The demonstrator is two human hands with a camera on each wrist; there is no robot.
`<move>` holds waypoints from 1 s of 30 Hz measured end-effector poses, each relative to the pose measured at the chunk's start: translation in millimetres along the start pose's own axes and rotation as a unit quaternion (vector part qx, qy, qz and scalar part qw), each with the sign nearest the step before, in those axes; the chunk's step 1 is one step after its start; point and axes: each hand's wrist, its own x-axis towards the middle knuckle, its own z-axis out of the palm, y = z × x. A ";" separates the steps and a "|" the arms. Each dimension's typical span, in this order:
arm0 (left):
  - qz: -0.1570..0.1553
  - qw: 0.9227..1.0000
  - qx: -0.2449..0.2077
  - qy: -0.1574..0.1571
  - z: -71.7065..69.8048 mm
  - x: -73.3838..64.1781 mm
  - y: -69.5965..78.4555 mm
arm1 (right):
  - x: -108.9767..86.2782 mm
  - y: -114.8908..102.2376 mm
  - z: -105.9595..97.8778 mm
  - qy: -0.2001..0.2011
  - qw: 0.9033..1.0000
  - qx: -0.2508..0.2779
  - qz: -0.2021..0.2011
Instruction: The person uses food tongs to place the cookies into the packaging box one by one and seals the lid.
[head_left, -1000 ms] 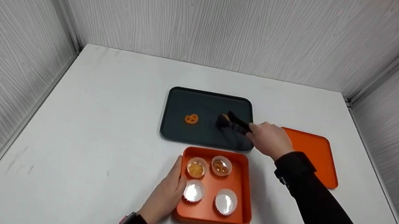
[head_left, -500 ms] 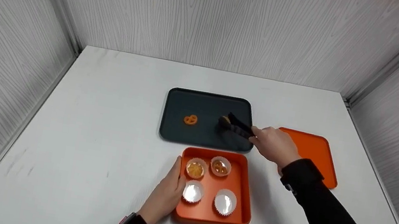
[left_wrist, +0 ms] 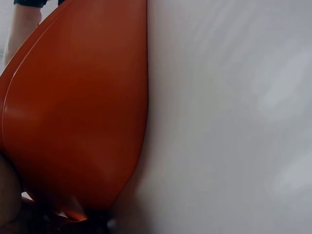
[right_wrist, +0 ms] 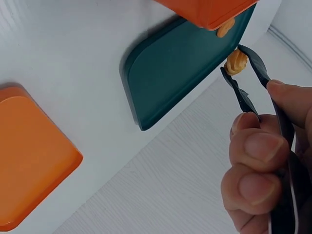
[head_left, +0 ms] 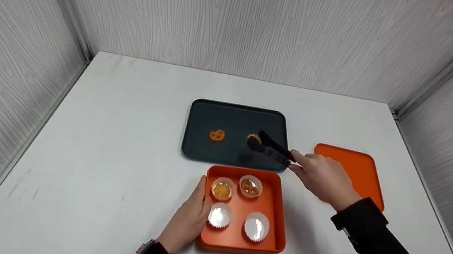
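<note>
My right hand (head_left: pixel 322 178) grips black tongs (head_left: pixel 275 152). Between their tips is a small ridged golden cookie (right_wrist: pixel 237 62), above the dark green tray (head_left: pixel 206 112), with the tongs' shadow on the tray below. A pretzel (head_left: pixel 217 135) lies left of it on that tray. My left hand (head_left: pixel 185 222) holds the left wall of an orange box (head_left: pixel 236 240), thumb over the rim, fingers along the outside. Several white baking cups stand in the box: the far left cup (head_left: pixel 222 188) holds a yellow-orange cookie, the far right cup (head_left: pixel 250 186) a pretzel. The two nearer cups show shiny bottoms.
An orange tray (head_left: pixel 358 170) lies on the white table (head_left: pixel 130 130), right of the green tray and partly behind my right hand. Pale wood-grain panels (head_left: pixel 243 20) stand at the back and both sides. The box sits close in front of the green tray.
My right hand has drawn the tongs up and slightly toward me and to the right, with the cookie now plainer between the tips. My left hand and the box stay put.
</note>
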 end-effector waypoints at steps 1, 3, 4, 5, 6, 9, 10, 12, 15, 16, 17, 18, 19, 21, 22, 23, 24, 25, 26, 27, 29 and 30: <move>-0.002 1.000 0.000 -0.002 -0.2 -0.1 0.2 | -5.3 -1.8 -2.3 0.004 1.000 0.000 -0.004; -0.006 1.000 0.002 -0.006 -0.8 -0.3 0.7 | -16.6 -5.6 -7.1 0.012 1.000 -0.002 -0.011; -0.006 1.000 0.002 -0.007 -1.1 -0.4 1.0 | -22.4 -7.5 -9.4 0.015 1.000 -0.002 -0.014; -0.007 1.000 0.003 -0.009 -1.4 -0.4 1.1 | -28.2 -9.9 -12.2 0.017 1.000 0.002 -0.015; -0.008 1.000 0.004 -0.010 -1.7 -0.4 1.3 | -34.0 -12.2 -15.3 0.019 1.000 0.007 -0.015; -0.012 1.000 0.006 -0.013 -2.3 -0.6 1.6 | -50.6 -19.9 -25.0 0.019 0.999 0.027 -0.011; -0.016 1.000 0.007 -0.015 -2.6 -0.8 1.9 | -55.7 -22.5 -28.2 0.019 0.999 0.033 -0.010; -0.020 1.000 0.007 -0.016 -3.0 -0.9 2.0 | -65.5 -26.9 -34.6 0.023 0.999 0.039 -0.015; -0.022 1.000 0.007 -0.015 -2.9 -0.3 1.2 | -77.2 -31.4 -42.5 0.033 0.998 0.034 -0.036; -0.021 1.000 0.006 -0.014 -2.7 0.1 0.8 | -80.4 -32.3 -44.6 0.036 0.998 0.032 -0.045; -0.018 1.000 0.006 -0.012 -2.3 0.5 0.4 | -83.3 -33.1 -46.5 0.038 0.997 0.030 -0.053; -0.015 1.000 0.005 -0.010 -2.0 0.9 -0.1 | -85.8 -33.9 -48.5 0.038 0.997 0.025 -0.062; -0.013 1.000 0.004 -0.008 -1.6 1.2 -0.3 | -88.2 -34.4 -50.4 0.036 0.997 0.023 -0.069; -0.011 1.000 0.003 -0.006 -0.8 1.6 -0.4 | -92.1 -35.9 -54.1 0.024 0.996 0.017 -0.079; -0.010 1.000 0.003 -0.006 -0.5 1.8 -0.4 | -93.8 -37.0 -56.1 0.017 0.996 0.012 -0.083; -0.010 1.000 0.003 -0.007 -0.3 2.0 -0.3 | -95.2 -38.0 -58.0 0.006 0.996 0.008 -0.086; -0.011 1.000 0.002 -0.008 -0.1 2.1 -0.4 | -96.3 -39.0 -60.0 -0.005 0.996 0.002 -0.089; -0.013 1.000 0.002 -0.009 0.0 2.3 -0.3 | -96.8 -40.4 -61.7 -0.019 0.996 -0.002 -0.091; -0.015 1.000 0.002 -0.010 0.0 2.4 -0.2 | -97.0 -42.0 -63.4 -0.032 0.995 -0.009 -0.092; -0.018 1.000 0.002 -0.011 0.0 2.5 -0.1 | -97.1 -43.6 -64.9 -0.045 0.995 -0.014 -0.093; -0.022 1.000 0.003 -0.012 -0.2 2.5 0.2 | -97.3 -46.4 -66.5 -0.070 0.993 -0.019 -0.093; -0.023 1.000 0.003 -0.012 -0.2 2.5 0.3 | -97.5 -47.9 -67.0 -0.078 0.992 -0.023 -0.096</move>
